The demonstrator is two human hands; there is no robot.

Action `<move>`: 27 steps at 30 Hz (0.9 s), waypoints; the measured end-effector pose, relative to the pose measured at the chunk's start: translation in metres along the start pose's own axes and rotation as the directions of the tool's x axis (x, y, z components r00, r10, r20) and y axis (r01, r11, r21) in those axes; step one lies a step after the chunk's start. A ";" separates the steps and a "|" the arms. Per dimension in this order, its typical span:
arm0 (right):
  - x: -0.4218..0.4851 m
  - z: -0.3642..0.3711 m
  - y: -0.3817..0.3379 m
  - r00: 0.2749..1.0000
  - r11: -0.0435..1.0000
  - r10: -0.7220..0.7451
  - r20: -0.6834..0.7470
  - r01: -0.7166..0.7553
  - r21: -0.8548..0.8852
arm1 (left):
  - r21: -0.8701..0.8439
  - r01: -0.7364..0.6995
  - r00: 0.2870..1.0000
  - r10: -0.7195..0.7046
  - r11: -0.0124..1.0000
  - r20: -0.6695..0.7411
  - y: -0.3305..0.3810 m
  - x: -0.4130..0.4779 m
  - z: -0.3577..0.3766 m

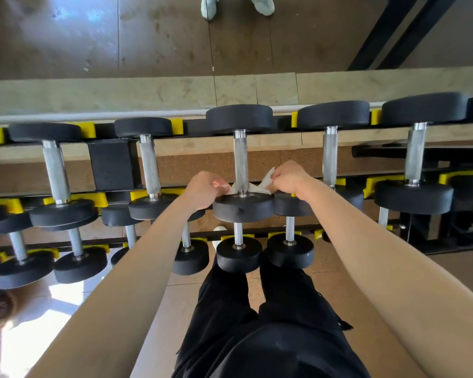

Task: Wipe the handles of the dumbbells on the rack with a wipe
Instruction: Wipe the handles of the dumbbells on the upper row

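Wipe is on the centre dumbbell of the rack's top row, white and crumpled, looped round the near end of the handle right where it meets the near black head. Left hand has one end, fingers curled tight and pinching the wipe just left of the handle, knuckles over the edge of the head. Right hand has the other end, fingers bunched round it just right of the handle, a white corner sticking up above the knuckles. So both hands are clamped on the wipe, one either side, with the handle between them. The upper stretch of the knurled handle is bare all the way to the far head. Neighbouring dumbbells sit in yellow cradles to left and right, two on each side in this row, their handles bare. A lower row of smaller dumbbells runs beneath the forearms. Black trousers fill the bottom of the view, and a pair of pale shoes shows at the top edge on the brown floor.
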State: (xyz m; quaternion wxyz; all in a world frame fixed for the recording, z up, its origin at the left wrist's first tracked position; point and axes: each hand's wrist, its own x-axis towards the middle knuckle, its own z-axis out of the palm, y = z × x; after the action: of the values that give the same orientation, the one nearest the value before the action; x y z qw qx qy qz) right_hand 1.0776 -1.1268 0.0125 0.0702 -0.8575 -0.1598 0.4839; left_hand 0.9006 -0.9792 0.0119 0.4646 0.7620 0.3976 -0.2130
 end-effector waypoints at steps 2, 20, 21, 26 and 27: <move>-0.005 0.010 -0.012 0.998 0.993 -0.061 0.009 0.059 0.106 | -0.236 0.081 0.992 -0.101 0.968 -0.071 -0.009 -0.004 -0.008; 0.010 -0.002 -0.033 0.992 0.419 0.117 -0.045 -0.009 0.908 | -0.788 -0.010 0.906 -0.327 0.616 -0.268 0.046 0.017 0.006; 0.012 -0.007 -0.030 0.989 0.350 0.141 -0.050 -0.002 0.937 | -0.786 0.010 0.912 -0.328 0.618 -0.246 0.054 0.019 0.009; 0.004 -0.005 -0.051 0.991 0.086 0.126 0.043 -0.055 0.995 | -0.899 0.006 0.864 -0.454 0.438 -0.216 0.056 0.023 -0.004; 0.002 -0.001 -0.058 0.990 0.078 0.119 0.070 -0.080 0.994 | -0.923 -0.027 0.850 -0.476 0.385 -0.224 0.053 0.022 -0.009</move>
State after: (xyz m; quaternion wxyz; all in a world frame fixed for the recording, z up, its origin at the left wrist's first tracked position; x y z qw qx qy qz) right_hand 1.0675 -1.0713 0.0270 0.6005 -0.5997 0.2689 0.4555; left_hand 0.9563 -0.9756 0.0298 0.6566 0.3531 0.6478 0.1568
